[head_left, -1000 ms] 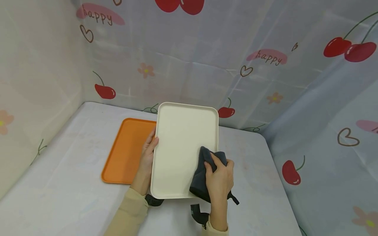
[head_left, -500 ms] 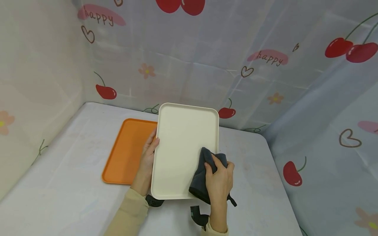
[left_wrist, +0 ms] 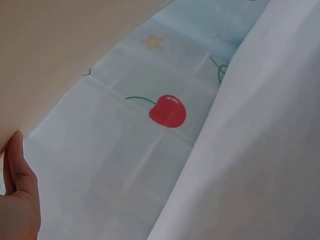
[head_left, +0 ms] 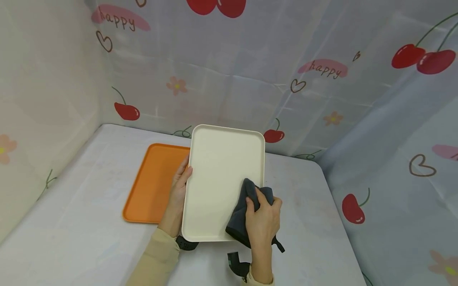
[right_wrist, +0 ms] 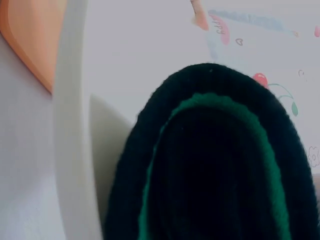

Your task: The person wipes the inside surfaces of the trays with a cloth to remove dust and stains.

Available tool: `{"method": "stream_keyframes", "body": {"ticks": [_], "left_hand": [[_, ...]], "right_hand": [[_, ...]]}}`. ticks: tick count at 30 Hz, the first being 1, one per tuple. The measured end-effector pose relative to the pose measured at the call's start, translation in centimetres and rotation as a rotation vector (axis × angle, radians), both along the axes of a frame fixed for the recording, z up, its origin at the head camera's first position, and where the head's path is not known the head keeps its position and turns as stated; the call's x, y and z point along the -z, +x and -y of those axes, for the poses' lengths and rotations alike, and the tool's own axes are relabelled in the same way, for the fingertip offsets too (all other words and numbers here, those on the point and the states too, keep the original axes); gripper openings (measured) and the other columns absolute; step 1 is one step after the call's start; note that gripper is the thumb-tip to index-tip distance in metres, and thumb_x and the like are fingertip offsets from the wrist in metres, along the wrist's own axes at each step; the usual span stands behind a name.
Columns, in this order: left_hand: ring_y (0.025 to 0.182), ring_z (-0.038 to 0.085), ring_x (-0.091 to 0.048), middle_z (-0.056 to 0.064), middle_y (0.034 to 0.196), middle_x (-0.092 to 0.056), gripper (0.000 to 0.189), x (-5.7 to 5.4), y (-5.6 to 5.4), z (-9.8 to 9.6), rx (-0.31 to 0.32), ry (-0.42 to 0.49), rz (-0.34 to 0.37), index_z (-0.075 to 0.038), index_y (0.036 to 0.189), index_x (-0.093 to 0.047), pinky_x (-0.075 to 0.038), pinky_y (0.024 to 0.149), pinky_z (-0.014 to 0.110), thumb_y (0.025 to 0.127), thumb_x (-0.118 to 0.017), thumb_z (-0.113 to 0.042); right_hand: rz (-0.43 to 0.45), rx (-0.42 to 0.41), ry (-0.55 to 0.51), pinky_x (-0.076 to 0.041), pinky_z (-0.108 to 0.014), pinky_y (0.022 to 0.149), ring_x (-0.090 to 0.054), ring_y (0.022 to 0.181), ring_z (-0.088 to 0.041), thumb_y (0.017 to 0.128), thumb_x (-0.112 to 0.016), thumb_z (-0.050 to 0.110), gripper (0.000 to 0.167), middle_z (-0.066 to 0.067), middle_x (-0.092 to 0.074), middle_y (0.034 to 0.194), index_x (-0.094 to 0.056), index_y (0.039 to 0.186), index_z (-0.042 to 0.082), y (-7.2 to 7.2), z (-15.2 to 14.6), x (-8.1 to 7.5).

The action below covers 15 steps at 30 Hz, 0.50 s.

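Observation:
A cream rectangular tray (head_left: 223, 163) is held up with its inner face toward me in the head view. My left hand (head_left: 177, 190) grips its left edge, thumb at the front rim and fingers going behind. In the left wrist view that hand (left_wrist: 21, 192) is at the edge of the tray (left_wrist: 60, 55). My right hand (head_left: 262, 220) pinches a bunched dark grey cloth (head_left: 237, 218) with a black border and loop, over the tray's lower right corner. The right wrist view shows the cloth (right_wrist: 210, 80) close up, its folded opening facing the camera.
An orange tray (head_left: 152, 186) lies on the white-covered table (head_left: 89, 198), partly behind the cream tray and left forearm. Curtains (head_left: 229, 95) printed with cherries, hearts and flowers enclose the back and sides. Black wrist devices (head_left: 237, 266) sit near both sleeves.
My right hand and the cloth have slid slightly left and down along the tray's lower right part. The left hand and both trays stay nearly still.

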State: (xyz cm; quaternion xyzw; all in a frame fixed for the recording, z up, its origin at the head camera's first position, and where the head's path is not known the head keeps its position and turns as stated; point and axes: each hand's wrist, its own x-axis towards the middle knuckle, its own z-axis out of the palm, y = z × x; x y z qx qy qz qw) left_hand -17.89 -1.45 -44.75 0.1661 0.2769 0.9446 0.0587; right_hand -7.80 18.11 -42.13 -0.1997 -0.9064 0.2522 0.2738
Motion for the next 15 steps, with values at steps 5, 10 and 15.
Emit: {"method": "stream_keyframes", "body": {"ticks": [5,10,15], "left_hand": [[0.111,0.009,-0.064,-0.006,0.132,-0.062,0.044,0.5,-0.3,-0.2,-0.023,-0.015,0.01,-0.02,0.144,-0.05,-0.055,0.091,0.023,0.106,-0.032,-0.005],[0.11,0.008,-0.065,-0.008,0.132,-0.062,0.044,0.9,-0.5,-0.3,-0.042,-0.014,0.026,-0.023,0.141,-0.054,-0.055,0.09,0.023,0.106,-0.034,-0.005],[0.113,0.007,-0.063,-0.01,0.135,-0.059,0.043,0.9,-0.5,-0.3,-0.054,-0.047,0.038,-0.024,0.144,-0.05,-0.054,0.092,0.023,0.106,-0.037,-0.008]], "right_hand": [[-0.006,0.021,0.025,-0.049,-0.045,0.05,-0.06,0.084,-0.036,0.084,-0.078,0.024,0.037,-0.024,-0.052,0.111,-0.072,0.12,0.016,0.1,0.5,0.1],[-0.003,0.016,0.049,-0.049,-0.045,0.051,-0.059,0.086,-0.035,0.083,-0.078,0.024,0.037,-0.024,-0.053,0.11,-0.072,0.119,0.016,0.1,1.3,0.2],[-0.016,-0.025,0.073,-0.048,-0.042,0.049,-0.059,0.085,-0.033,0.082,-0.079,0.022,0.037,-0.023,-0.053,0.109,-0.073,0.117,0.015,0.0,2.4,0.4]]}}
